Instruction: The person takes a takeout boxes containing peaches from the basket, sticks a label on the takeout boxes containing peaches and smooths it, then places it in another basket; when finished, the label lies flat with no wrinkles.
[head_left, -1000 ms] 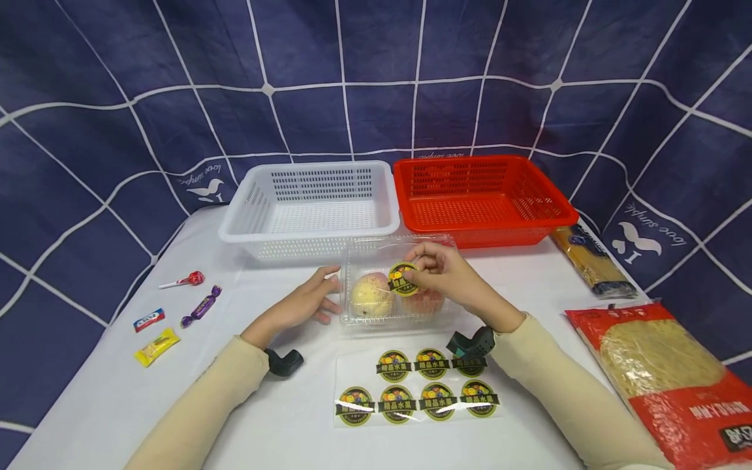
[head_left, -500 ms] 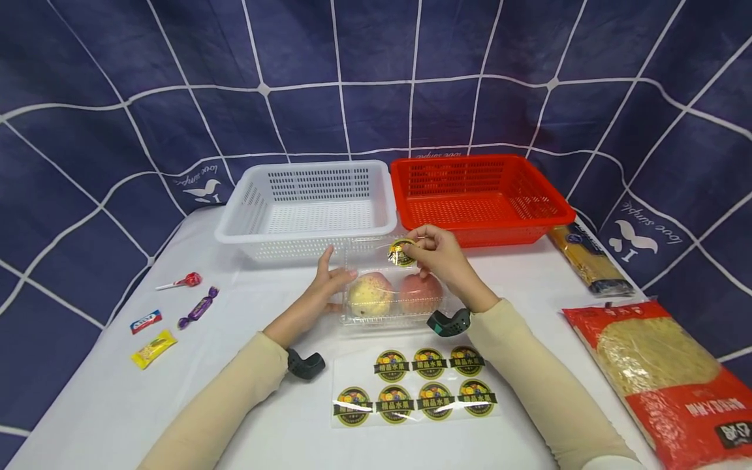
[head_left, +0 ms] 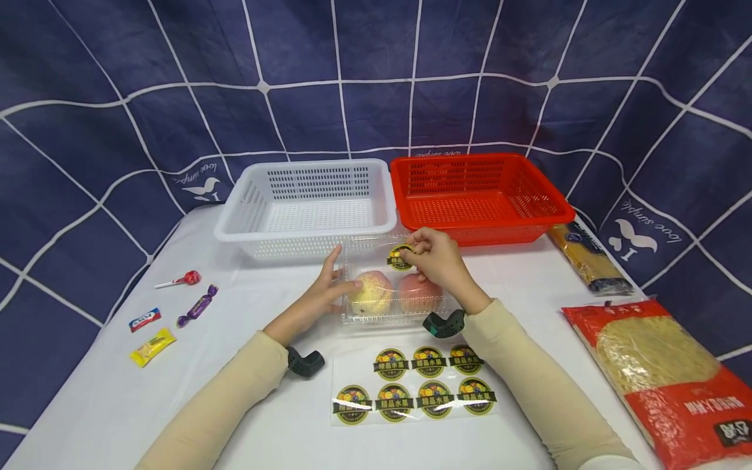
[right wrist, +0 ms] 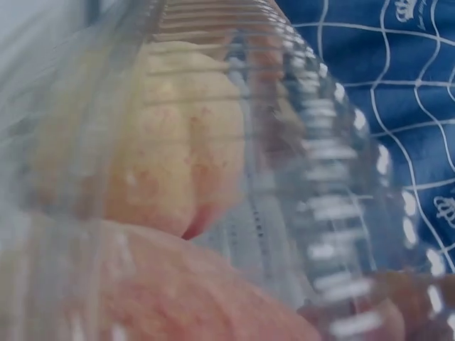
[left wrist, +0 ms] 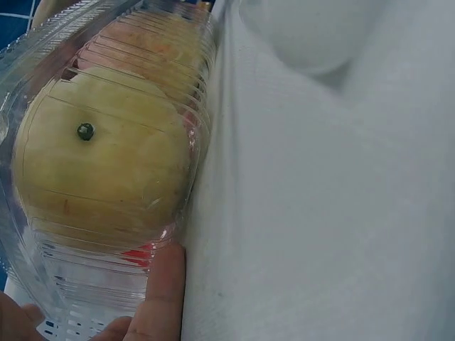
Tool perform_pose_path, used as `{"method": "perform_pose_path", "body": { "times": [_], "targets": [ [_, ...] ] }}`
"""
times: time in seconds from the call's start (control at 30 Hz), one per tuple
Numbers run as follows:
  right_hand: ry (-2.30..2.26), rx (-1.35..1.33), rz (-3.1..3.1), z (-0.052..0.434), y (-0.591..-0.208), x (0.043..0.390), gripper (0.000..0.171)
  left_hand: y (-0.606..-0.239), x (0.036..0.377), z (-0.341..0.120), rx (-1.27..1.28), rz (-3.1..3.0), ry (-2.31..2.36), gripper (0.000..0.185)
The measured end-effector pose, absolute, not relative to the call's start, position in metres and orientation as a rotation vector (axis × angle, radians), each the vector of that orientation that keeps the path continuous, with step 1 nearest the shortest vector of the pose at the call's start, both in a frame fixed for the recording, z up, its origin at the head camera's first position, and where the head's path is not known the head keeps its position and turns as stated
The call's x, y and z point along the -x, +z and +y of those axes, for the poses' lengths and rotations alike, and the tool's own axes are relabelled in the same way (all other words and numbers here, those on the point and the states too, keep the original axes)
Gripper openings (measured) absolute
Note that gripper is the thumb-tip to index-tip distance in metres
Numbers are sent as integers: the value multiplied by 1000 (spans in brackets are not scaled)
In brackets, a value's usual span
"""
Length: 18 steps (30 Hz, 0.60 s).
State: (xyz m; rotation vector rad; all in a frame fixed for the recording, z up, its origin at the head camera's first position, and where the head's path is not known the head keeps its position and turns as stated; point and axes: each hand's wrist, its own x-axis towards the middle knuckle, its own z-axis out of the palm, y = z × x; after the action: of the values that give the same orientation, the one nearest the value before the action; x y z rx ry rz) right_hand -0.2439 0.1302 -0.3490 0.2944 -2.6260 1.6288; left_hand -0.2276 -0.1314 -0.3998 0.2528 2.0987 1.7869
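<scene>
Left hand (head_left: 320,297) braces the clear plastic clamshell box (head_left: 395,312) of two peaches mid-desk; right hand (head_left: 437,261) pinches a round yellow-black sticker (head_left: 401,256) above its far lid. Advisable: keep the box steady, lay the sticker flat, press outward from centre.

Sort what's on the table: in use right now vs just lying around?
In use: clear fruit box, round sticker pinched by right hand, left hand steadying the box, sticker sheet.

Lying about: white basket, red basket, candies, noodle bag.
</scene>
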Motion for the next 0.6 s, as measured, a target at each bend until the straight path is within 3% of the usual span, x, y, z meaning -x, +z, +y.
{"method": "perform_pose_path", "body": {
  "times": [0.3,0.6],
  "targets": [
    [1371,-346,-2644,126,-351,242,21,-403,229,-130,-235,2108,1786,108],
    [1069,-402,-2690,121,-352,243,37,-403,230,-130,-233,2121,1780,108]
  ]
}}
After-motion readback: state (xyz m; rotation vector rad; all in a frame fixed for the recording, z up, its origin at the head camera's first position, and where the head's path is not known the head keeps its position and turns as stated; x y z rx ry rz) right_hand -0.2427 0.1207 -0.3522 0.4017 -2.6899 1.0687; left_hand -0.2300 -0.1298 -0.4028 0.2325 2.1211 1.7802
